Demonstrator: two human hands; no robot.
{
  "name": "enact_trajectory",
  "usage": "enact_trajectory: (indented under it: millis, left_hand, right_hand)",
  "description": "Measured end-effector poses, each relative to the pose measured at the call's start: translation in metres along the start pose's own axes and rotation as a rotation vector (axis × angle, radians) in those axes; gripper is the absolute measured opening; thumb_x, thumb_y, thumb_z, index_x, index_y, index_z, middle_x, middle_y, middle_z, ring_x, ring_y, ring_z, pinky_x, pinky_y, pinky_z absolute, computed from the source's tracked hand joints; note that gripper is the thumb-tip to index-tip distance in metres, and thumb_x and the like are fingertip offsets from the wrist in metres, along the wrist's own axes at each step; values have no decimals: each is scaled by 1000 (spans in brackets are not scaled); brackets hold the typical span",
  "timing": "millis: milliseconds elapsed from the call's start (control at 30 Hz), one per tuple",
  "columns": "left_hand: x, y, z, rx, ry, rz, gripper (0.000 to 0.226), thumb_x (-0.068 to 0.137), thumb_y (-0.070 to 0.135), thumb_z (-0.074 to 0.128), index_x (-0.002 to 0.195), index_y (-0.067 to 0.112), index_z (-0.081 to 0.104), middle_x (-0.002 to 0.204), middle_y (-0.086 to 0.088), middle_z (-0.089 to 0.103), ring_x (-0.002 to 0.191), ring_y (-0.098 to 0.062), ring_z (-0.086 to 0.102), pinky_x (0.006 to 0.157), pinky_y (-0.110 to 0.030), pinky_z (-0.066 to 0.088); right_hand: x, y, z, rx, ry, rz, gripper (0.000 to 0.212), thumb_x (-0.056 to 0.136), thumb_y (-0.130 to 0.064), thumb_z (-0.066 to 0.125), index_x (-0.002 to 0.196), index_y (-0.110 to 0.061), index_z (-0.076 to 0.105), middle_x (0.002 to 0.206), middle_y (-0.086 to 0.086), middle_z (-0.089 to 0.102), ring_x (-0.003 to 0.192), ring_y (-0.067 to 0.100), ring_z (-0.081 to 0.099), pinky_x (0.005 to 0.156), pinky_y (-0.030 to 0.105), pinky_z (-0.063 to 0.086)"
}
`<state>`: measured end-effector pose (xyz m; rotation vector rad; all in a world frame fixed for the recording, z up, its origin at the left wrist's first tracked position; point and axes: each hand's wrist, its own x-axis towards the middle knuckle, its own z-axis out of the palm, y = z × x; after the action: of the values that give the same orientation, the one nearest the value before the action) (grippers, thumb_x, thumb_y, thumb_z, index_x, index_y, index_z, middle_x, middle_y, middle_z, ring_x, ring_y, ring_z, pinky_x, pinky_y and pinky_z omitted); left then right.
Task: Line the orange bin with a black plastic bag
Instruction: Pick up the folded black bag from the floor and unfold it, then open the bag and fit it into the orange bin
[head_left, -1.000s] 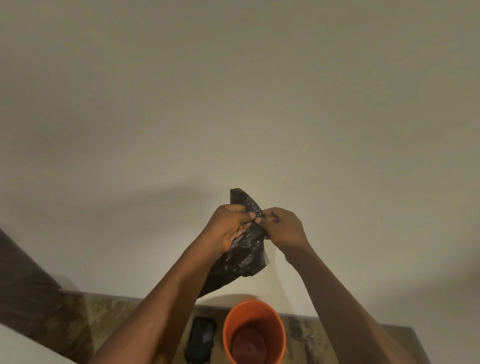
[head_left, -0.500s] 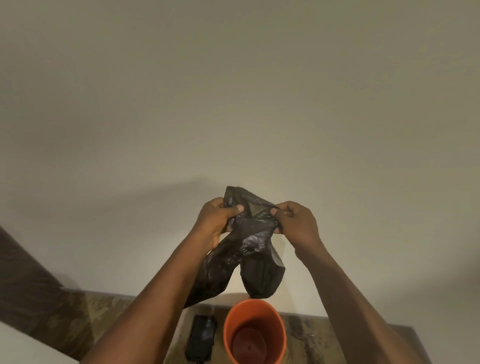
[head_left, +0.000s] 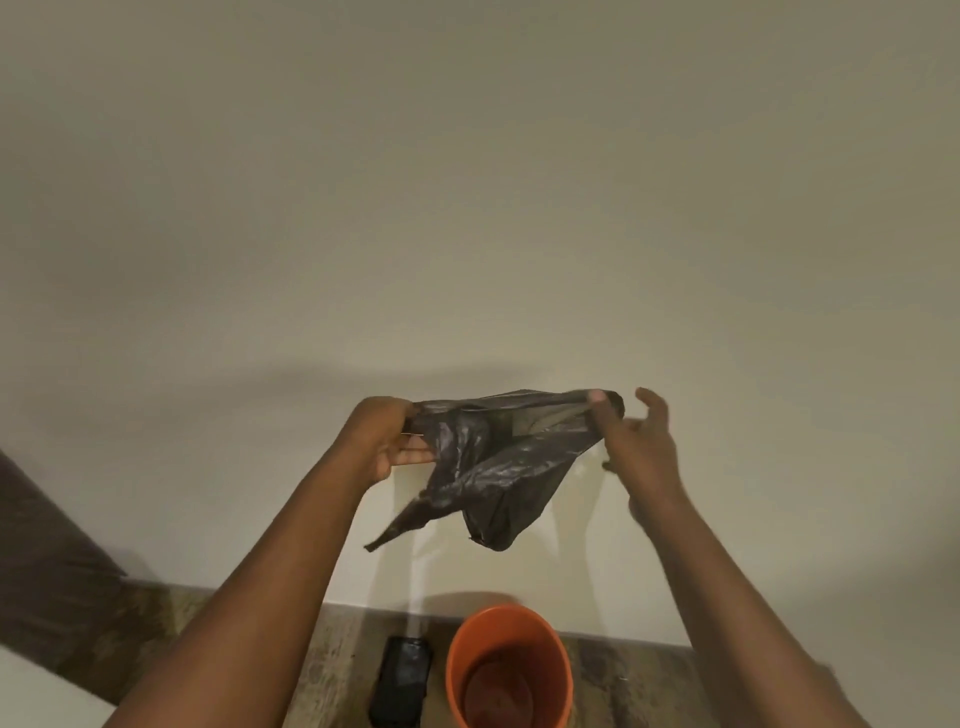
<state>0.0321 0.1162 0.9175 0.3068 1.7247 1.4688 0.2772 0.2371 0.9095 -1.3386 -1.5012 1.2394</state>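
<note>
While your left hand (head_left: 387, 441) and right hand (head_left: 631, 441) pinch the black plastic bag (head_left: 493, 462) mouth apart above the empty orange bin (head_left: 506, 670), you're mid-opening; next, lower it inside and cuff the rim.

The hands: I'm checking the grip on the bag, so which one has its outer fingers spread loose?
The right hand: it pinches the black bag with its thumb while its other fingers splay open. The left hand is curled around the opposite edge.
</note>
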Motion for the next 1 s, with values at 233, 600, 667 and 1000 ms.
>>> enact_trajectory:
  millis: [233,600,667,1000]
  left_hand:
    - [-8,-9,32,-499,-171,-186,24,92,-8,45,76,-9,63,69,-19,66,52,-28,68,44,-31,58]
    - [23,18,-29,33,235,172,14,86,-4,55,86,-4,69,84,-22,69,69,-34,69,47,-28,54]
    - [22,50,-29,212,344,375,16,83,7,59,87,0,72,83,-15,71,81,-31,72,61,-35,58]
    - [-56,27,2,461,447,1185,10,96,22,52,104,20,58,77,-2,59,68,-20,57,62,-29,39]
  right_hand:
    - [-38,28,52,79,-425,325,33,90,-7,74,118,-12,58,94,9,72,70,19,72,53,28,58]
    - [19,-21,26,-189,-211,63,9,81,-13,68,74,-8,71,86,23,74,72,28,69,73,47,61]
    - [25,-58,22,-386,-200,-148,22,74,-30,67,73,-9,73,84,20,75,81,32,71,80,49,58]
    - [-17,-51,36,-527,3,-954,22,99,-23,54,120,-24,63,107,6,70,99,27,64,77,32,45]
